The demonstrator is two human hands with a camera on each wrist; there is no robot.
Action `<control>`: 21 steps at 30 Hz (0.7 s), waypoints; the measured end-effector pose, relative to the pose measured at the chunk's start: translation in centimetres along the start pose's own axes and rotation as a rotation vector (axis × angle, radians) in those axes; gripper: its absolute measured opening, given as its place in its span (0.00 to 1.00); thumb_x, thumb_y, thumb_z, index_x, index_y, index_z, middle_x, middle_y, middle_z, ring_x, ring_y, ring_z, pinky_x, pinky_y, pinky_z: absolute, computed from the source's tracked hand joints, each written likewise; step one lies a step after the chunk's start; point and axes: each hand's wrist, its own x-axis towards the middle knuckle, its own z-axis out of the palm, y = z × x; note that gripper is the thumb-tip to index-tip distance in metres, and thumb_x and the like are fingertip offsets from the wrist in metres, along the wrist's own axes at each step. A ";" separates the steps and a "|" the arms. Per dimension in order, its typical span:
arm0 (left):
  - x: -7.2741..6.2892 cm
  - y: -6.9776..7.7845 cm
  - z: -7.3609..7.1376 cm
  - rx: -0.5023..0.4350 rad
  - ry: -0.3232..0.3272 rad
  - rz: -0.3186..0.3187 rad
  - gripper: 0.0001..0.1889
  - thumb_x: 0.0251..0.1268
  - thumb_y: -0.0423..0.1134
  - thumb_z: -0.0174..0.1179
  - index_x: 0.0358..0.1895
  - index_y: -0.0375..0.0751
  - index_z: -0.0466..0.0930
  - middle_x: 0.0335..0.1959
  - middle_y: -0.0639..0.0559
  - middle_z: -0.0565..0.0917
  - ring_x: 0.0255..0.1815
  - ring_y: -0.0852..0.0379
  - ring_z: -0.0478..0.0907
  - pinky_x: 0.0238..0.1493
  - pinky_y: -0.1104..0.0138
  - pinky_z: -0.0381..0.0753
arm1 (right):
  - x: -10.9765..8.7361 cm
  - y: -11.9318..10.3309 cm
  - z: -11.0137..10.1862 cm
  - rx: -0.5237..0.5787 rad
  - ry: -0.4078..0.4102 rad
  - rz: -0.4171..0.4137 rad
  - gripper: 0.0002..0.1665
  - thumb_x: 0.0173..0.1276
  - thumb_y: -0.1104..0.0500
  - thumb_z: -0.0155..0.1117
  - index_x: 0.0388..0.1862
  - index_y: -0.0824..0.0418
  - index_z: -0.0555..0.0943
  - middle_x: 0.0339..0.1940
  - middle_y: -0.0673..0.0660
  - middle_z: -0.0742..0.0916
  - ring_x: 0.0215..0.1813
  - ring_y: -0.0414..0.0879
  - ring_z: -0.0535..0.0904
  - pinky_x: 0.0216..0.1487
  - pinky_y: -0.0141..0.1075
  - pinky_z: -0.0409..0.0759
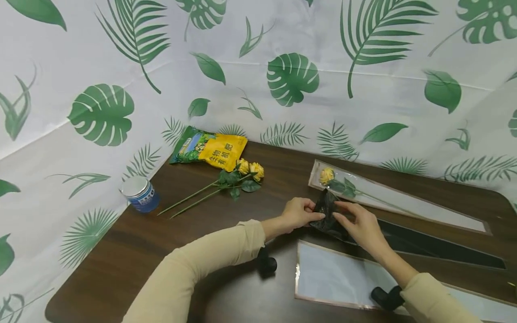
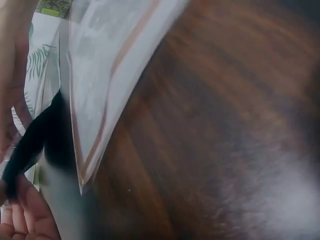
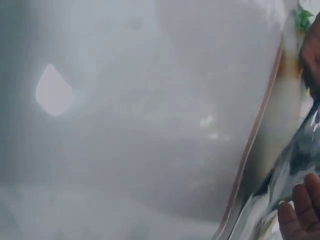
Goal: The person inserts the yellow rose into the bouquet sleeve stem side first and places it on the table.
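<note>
Lifted above the right half of the table (image 1: 121, 264) at its wider end, with the narrow end trailing to the right: a long black wrapper (image 1: 412, 241). Pinched there from both sides, between thumb and fingers of the left hand (image 1: 296, 214) and likewise of the right hand (image 1: 365, 224), tips close together but apart. Just behind, on the table: a clear-and-white wrapper (image 1: 416, 196) with a single yellow rose (image 1: 327, 176), impossible to tell whether inside or on top. Nearer the body, partly under the right forearm: a white wrapper with a pinkish border (image 1: 333, 276). Well off to the left: two crossed yellow roses (image 1: 249, 168), touching or nearly touching a yellow-and-green bag (image 1: 212, 146); then, near the table's left edge, a blue lidded jar (image 1: 143, 197). Around everything: a white cloth printed with green leaves (image 1: 238, 76).
</note>
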 end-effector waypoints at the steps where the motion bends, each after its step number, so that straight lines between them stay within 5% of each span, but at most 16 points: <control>1: 0.0 0.1 -0.1 0.000 0.003 0.008 0.10 0.56 0.37 0.68 0.35 0.34 0.82 0.24 0.49 0.82 0.22 0.62 0.79 0.25 0.72 0.82 | 0.3 -0.3 0.3 0.044 0.023 0.015 0.21 0.63 0.61 0.66 0.54 0.67 0.78 0.40 0.63 0.85 0.40 0.56 0.82 0.38 0.46 0.82; 10: 0.3 0.4 -0.1 0.004 -0.006 0.055 0.12 0.56 0.37 0.67 0.41 0.34 0.83 0.32 0.46 0.86 0.28 0.60 0.83 0.28 0.71 0.82 | 1.4 -1.3 1.5 0.186 0.147 0.133 0.17 0.60 0.60 0.69 0.47 0.65 0.82 0.31 0.56 0.84 0.34 0.34 0.77 0.36 0.21 0.75; 17: 0.7 0.5 0.7 0.070 0.000 0.131 0.12 0.54 0.38 0.69 0.40 0.36 0.84 0.26 0.47 0.86 0.20 0.65 0.78 0.23 0.76 0.77 | 1.5 -1.7 1.2 0.198 0.176 0.176 0.14 0.61 0.58 0.68 0.41 0.65 0.79 0.27 0.55 0.81 0.29 0.34 0.73 0.31 0.24 0.72; 21: 0.7 0.5 0.9 0.014 -0.002 0.134 0.14 0.57 0.38 0.67 0.45 0.34 0.83 0.31 0.44 0.86 0.23 0.61 0.81 0.25 0.74 0.80 | 1.5 -1.5 1.1 0.159 0.217 0.159 0.08 0.61 0.61 0.68 0.36 0.64 0.81 0.27 0.56 0.84 0.29 0.32 0.74 0.30 0.23 0.72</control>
